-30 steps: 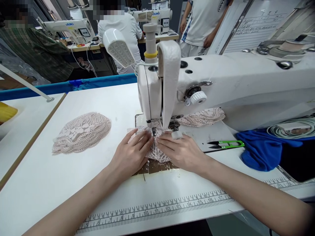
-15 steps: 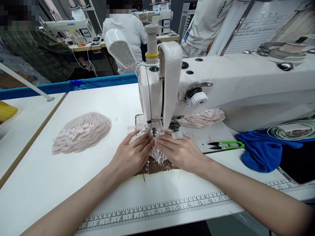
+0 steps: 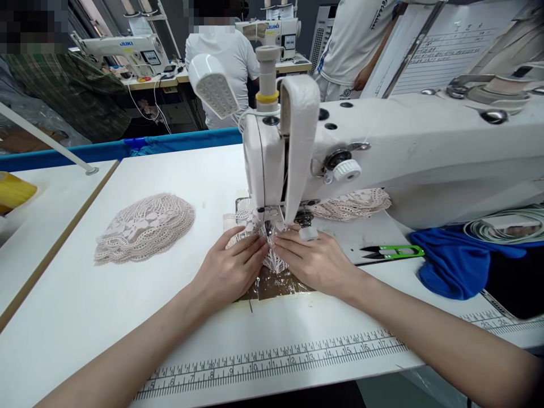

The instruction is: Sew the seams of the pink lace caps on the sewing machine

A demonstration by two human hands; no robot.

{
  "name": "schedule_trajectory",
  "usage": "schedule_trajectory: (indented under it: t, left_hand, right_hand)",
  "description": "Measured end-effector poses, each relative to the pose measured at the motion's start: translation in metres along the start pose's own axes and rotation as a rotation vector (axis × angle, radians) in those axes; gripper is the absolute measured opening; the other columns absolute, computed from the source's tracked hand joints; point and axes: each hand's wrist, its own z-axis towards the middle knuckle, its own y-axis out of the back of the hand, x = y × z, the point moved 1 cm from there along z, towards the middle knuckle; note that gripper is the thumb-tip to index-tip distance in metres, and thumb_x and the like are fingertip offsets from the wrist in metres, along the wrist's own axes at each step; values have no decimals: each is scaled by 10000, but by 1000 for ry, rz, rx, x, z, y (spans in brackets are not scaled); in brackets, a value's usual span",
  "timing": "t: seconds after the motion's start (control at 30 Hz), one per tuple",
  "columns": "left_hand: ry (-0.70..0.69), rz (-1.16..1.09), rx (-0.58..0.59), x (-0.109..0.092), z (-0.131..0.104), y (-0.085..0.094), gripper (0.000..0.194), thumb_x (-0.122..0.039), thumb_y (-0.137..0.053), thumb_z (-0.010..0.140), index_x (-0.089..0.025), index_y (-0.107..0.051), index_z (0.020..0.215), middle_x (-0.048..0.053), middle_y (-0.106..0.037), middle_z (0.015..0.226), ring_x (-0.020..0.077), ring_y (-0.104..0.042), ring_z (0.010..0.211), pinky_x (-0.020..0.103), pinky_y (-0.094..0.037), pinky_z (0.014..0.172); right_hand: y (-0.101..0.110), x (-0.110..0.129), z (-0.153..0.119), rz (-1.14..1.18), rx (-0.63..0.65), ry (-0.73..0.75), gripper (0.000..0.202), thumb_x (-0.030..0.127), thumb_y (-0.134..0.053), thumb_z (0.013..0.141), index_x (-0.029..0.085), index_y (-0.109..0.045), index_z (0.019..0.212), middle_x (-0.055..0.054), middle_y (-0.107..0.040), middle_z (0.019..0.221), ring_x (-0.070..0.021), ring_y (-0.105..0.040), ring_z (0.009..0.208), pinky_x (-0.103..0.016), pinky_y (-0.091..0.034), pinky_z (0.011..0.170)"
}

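Observation:
A pale pink lace piece [image 3: 275, 262] lies under the needle area of a white sewing machine [image 3: 266, 164]. My left hand [image 3: 232, 263] presses flat on the lace from the left, fingers stretched toward the needle. From the right, my right hand [image 3: 317, 260] lies flat on the same lace, its fingertips close to the presser foot. Both hands are open, and parts of the lace are hidden beneath them. Brown, shiny tape [image 3: 280, 285] covers the machine bed in front of the lace.
A stack of lace pieces [image 3: 144, 229] lies to the left; more lace [image 3: 355, 204] sits behind the needle. Green thread snips [image 3: 395, 251], a blue cloth [image 3: 454, 263] and a dark phone [image 3: 514, 286] are on the right. A printed ruler [image 3: 272, 365] runs along the front edge. Other people work beyond.
The lace has slid away from me under the needle, so less of it shows in front of my hands. Both hands stay flat on it. The view has shifted slightly.

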Motion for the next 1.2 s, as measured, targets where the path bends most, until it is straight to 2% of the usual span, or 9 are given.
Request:
schedule_trajectory:
  t: [0.1,0.3,0.73,0.97,1.2]
  left_hand:
    - [18,2,-1,-1,1,2,286,-134,-477,926,-128,-638,1163,85,-725,1094,211,-677,1031,464,-435,1025]
    - [-33,-52,-52,-12,-3,8,270,-276,-569,901,-108,-674,1084,85,-748,1015,212,-696,968,421,-479,985]
    - [14,-34,-25,-5,1,3,270,-255,-521,928,-105,-668,1097,87,-742,1039,219,-695,985,458,-451,1004]
    - [59,-10,-50,-14,-2,7,252,-263,-510,944,-119,-683,1057,72,-746,1027,201,-695,981,425,-440,1021]
    - [86,-26,-72,-15,-3,2,266,-265,-518,938,-93,-689,1048,88,-745,1024,211,-692,982,428,-398,1065]
  right_hand:
    - [0,0,1,-12,3,-6,261,55,-470,895,93,-687,1036,-72,-746,976,-167,-668,882,-344,-474,934]
    - [4,6,-4,-36,-72,66,203,92,-511,906,115,-709,945,-77,-744,994,-167,-668,902,-338,-494,897]
    - [-2,2,-1,-55,17,-9,244,77,-495,895,109,-689,1040,-71,-746,983,-167,-664,903,-337,-477,939]
    - [3,7,-3,29,-43,-45,257,126,-495,866,100,-705,1012,-85,-738,1019,-183,-665,900,-360,-474,939]
    - [3,7,-3,42,-30,-47,252,148,-508,867,86,-706,1009,-91,-736,1015,-195,-665,905,-372,-474,947]
